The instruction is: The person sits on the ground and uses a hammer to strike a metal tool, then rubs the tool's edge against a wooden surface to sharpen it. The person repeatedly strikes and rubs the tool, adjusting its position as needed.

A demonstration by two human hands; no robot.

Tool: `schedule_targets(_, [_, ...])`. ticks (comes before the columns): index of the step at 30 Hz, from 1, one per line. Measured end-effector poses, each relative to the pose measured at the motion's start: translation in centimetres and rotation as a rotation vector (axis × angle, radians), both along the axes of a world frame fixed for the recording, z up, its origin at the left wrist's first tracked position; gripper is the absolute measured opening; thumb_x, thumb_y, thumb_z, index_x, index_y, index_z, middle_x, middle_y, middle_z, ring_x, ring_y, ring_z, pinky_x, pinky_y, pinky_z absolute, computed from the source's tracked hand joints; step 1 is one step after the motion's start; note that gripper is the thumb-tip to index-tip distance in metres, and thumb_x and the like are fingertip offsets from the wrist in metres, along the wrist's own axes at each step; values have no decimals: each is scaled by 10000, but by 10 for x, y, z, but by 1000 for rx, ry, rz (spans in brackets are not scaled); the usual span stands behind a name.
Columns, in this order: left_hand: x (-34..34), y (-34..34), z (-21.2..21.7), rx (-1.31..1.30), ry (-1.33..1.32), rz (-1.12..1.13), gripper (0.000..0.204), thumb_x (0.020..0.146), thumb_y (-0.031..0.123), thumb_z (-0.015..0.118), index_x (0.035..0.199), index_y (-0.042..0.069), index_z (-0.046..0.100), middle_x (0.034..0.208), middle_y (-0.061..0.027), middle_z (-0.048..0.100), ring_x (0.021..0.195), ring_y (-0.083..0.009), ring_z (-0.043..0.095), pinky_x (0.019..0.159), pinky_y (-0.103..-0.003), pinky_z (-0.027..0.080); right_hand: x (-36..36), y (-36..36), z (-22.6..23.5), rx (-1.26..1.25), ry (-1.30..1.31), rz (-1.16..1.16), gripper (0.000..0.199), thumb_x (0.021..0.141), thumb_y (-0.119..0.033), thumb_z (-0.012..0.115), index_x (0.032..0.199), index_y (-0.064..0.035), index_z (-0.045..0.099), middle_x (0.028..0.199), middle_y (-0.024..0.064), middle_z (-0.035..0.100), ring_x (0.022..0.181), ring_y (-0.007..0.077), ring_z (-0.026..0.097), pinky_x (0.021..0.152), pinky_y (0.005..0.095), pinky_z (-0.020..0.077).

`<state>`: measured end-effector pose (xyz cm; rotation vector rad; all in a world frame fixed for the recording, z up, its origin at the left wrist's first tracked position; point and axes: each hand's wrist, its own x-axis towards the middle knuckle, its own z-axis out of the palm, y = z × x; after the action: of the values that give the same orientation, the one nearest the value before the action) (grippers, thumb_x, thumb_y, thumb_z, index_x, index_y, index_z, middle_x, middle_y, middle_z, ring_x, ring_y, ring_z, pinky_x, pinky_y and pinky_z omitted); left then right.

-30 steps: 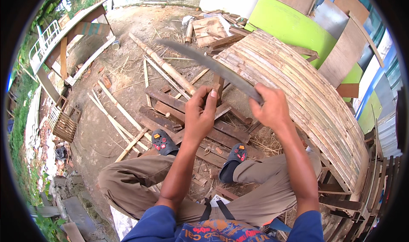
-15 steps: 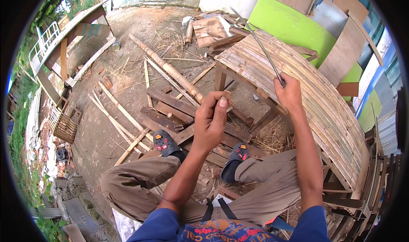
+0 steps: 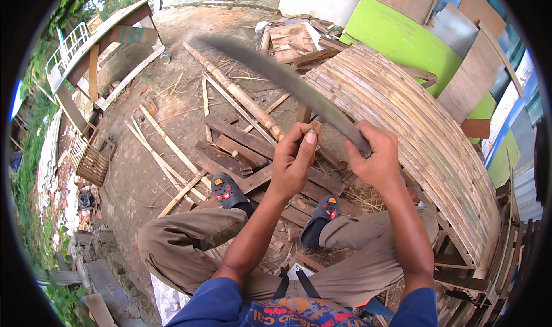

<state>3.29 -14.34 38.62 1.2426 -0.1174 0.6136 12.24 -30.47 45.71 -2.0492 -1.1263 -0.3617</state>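
My right hand is closed round the handle of a machete, whose long dark blade reaches up and to the left, its flat side showing. In front of my body my left hand is pinched on a small wooden piece; only its brown end shows above the thumb and finger. The blade passes just above and beyond this piece, and I cannot tell whether they touch. Beneath both hands lie dark wooden planks between my feet.
A slatted bamboo table stands close on the right. Beyond the planks lies a long bamboo pole, with thin strips to its left. A bamboo basket is at the far left. Green and brown panels lean behind the table.
My right hand has come inward and lower, swinging the machete over toward the left, so its flat now shows. The left hand keeps the wooden piece and has shifted slightly right.
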Motion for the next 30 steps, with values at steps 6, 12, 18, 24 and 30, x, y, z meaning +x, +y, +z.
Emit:
schedule_targets(6, [2, -7, 1, 258, -25, 143, 52, 946, 1, 572, 929, -10, 620, 796, -21, 537, 678, -111, 486, 589, -284, 373, -2, 7, -17, -271, -199, 9, 323, 676, -223, 813, 934, -89, 673, 844, 103, 695, 774, 321, 692, 663, 437, 540])
schedule_targets(12, [2, 2, -10, 411, -78, 89, 60, 934, -26, 563, 967, -17, 613, 882, -60, 552, 731, -154, 507, 641, -303, 404, 5, 5, -25, -287, -229, 59, 296, 678, -244, 811, 883, -108, 647, 800, 84, 689, 735, 301, 691, 634, 436, 523])
schedule_targets(18, [4, -3, -9, 348, -37, 74, 113, 960, -24, 536, 1018, -15, 633, 891, -61, 589, 782, -125, 535, 685, -289, 428, 23, 1, -32, -313, -332, 12, 267, 681, -249, 809, 850, -152, 627, 739, 31, 665, 698, 274, 678, 582, 439, 435])
schedule_targets(24, [11, -4, -14, 400, 59, 138, 131, 984, 25, 546, 1050, -2, 655, 770, -37, 574, 726, -107, 517, 659, -291, 425, 31, 0, -35, -330, -341, -32, 302, 605, -161, 802, 828, -106, 606, 744, 75, 640, 706, 316, 659, 622, 441, 479])
schedule_targets(30, [18, 2, -29, 283, 211, 149, 98, 990, 66, 581, 1024, 14, 657, 702, 13, 523, 643, -79, 453, 575, -285, 374, 41, 3, -44, -385, -332, -69, 303, 632, -186, 792, 881, -124, 630, 759, 74, 657, 733, 306, 670, 648, 456, 490])
